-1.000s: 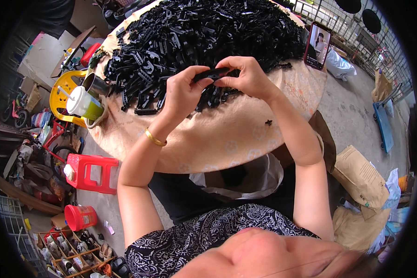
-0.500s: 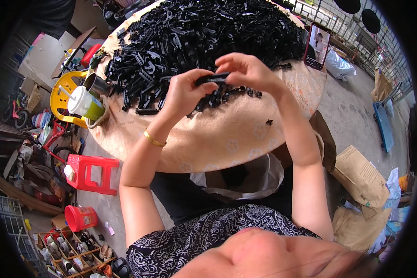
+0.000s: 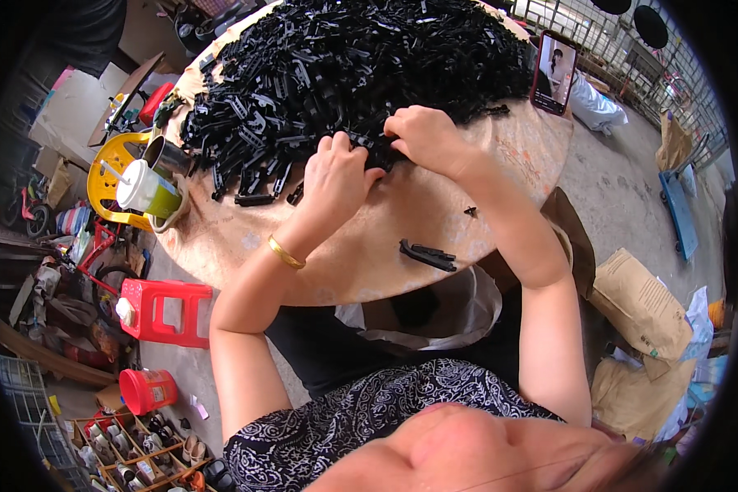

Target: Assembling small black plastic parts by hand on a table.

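A large pile of black plastic parts [image 3: 328,70] covers the far part of a round table. My left hand [image 3: 334,179] reaches into the pile's near edge, its fingers bent and its thumb apart from them, with black pieces around the fingertips. Just right of it, my right hand [image 3: 428,141] has its fingers curled together on a black plastic part at the same edge; its fingertips are partly hidden. Close to the table's front edge lies a long black plastic clip-like piece [image 3: 428,255], touched by neither hand. A tiny black piece [image 3: 471,211] lies under my right forearm's inner side.
A peach patterned cloth [image 3: 353,246] covers the table. A phone [image 3: 554,72] stands at the right, showing a video. At the left, a lidded cup with a straw [image 3: 149,190] sits by a yellow chair [image 3: 107,176]. A white bag [image 3: 467,316] hangs open below the front edge.
The black piece held between both hands has been let go and a long black piece now lies near the front edge. Both hands have lowered to the pile's near edge.
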{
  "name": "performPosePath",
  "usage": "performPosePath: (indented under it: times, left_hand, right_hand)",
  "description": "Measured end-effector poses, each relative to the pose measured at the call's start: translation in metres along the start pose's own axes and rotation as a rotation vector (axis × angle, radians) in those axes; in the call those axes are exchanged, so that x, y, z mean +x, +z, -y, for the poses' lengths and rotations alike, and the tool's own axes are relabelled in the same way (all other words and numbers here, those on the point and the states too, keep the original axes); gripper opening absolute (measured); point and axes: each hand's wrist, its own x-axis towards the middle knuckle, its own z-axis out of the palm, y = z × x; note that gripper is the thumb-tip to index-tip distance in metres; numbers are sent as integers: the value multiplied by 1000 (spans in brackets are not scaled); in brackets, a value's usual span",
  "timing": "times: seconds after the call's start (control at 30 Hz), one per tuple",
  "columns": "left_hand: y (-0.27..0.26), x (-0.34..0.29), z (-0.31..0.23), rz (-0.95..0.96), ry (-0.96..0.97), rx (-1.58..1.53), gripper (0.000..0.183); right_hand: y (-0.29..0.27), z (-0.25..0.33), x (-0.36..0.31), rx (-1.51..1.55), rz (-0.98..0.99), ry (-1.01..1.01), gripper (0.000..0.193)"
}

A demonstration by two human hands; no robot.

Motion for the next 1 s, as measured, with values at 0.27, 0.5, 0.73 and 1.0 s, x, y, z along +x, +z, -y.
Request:
performPosePath:
  times: [0.27,0.5,0.73,1.0]
  left_hand:
    - [5,5,-6,25,-60,-22,24]
    - [1,8,8,-169,-196,-588,20]
    - [1,18,33,-86,-321,-1469,13]
    - [-7,15,35,65,-365,-1434,28]
  right_hand:
    - [-15,-13,0,346,-161,-4,36]
    - [-32,-1,3,1329,-177,53,24]
    - [-26,12,1,1304,-123,35,17]
    - [-17,19,2,1011,-313,-47,17]
